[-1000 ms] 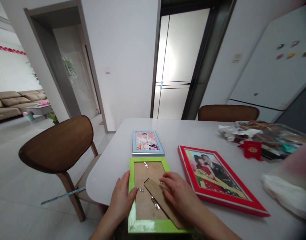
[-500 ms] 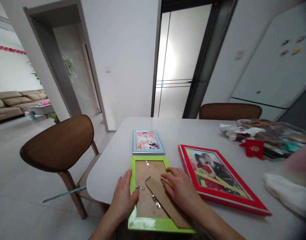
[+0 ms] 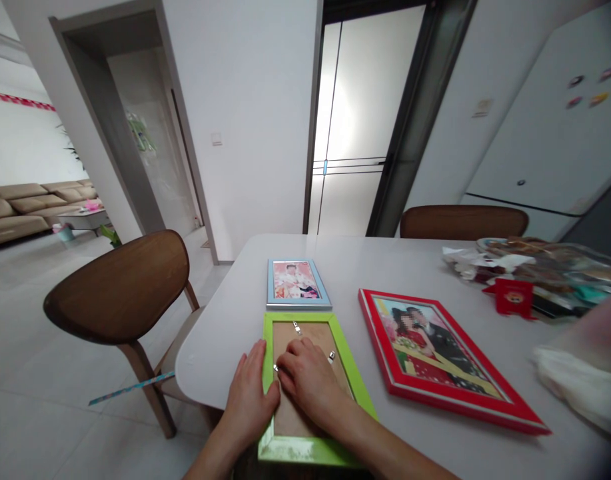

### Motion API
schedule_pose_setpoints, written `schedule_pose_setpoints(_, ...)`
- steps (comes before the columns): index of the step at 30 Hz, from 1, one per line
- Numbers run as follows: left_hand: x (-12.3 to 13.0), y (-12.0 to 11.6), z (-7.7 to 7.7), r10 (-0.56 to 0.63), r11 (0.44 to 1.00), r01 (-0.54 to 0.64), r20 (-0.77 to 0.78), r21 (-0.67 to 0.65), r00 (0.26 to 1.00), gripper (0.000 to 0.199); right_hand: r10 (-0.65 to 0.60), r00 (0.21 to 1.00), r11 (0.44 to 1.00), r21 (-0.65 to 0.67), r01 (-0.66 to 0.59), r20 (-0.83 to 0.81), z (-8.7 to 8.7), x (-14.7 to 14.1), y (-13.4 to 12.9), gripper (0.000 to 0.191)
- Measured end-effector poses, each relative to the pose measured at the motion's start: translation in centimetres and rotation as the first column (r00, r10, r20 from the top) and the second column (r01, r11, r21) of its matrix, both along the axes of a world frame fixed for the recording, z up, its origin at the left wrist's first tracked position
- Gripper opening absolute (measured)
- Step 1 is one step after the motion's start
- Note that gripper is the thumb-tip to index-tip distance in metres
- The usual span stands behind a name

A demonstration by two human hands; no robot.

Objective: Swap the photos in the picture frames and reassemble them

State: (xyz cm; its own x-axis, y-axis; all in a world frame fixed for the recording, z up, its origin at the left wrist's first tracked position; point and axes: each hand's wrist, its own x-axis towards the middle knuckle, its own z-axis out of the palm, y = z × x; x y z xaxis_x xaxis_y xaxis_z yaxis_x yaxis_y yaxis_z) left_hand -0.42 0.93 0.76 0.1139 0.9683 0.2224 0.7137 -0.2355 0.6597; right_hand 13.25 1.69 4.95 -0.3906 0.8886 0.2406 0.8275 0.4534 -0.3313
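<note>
The right hand (image 3: pixel 312 380) has shifted across from the right-hand part of the green frame (image 3: pixel 295 450) to its left side, fingers bent and bunched by the left metal clip (image 3: pixel 276 367); whether they pinch that clip or only press on it, I cannot tell. With the hand gone from there, the right metal clip (image 3: pixel 331 357) is in plain view, while the brown stand leg, visible a moment ago, is now hidden, seemingly under the palm and wrist; so the contact now seems to be centred on the left edge of the backing board (image 3: pixel 285 333). The left hand (image 3: pixel 248 397) has hardly moved; it grasps the left rail, fingers along the outer edge and thumb over the inner one, which looks like steadying. The green frame lies back up at the near edge of the white table (image 3: pixel 225 333), the right forearm crossing its lower right part; the top metal clip (image 3: pixel 297 328) sits by the upper rail, uncovered. Just beyond, close to the green frame's top, lies the blue frame (image 3: pixel 298 307), picture up; to the right, apart from both, is the larger red frame (image 3: pixel 379 347), picture up too; farther right are a red packet (image 3: pixel 514 298) and crumpled white wrapping (image 3: pixel 478 263).
</note>
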Motion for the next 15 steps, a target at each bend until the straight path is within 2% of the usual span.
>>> schedule_pose_setpoints(5, 0.0, -0.1, -0.1, 0.004, 1.0, -0.004, 0.006, 0.0, 1.0, 0.06, -0.05, 0.999, 0.999, 0.005, 0.051, -0.018, -0.5, 0.8, 1.3, 0.016)
schedule_pose_setpoints(10, 0.1, 0.0, 0.0, -0.002, 1.0, 0.003, 0.028, -0.015, 1.0, 0.063, -0.21, 0.978, 0.977, 0.039, 0.21, -0.013, -1.4, 3.0, 4.3, 0.025)
schedule_pose_setpoints(15, 0.5, 0.3, 0.5, 0.002, 0.999, 0.0, 0.059, -0.042, 0.998, 0.061, -0.247, 0.969, 0.968, 0.046, 0.247, 0.004, -2.0, 3.6, 5.4, 0.026)
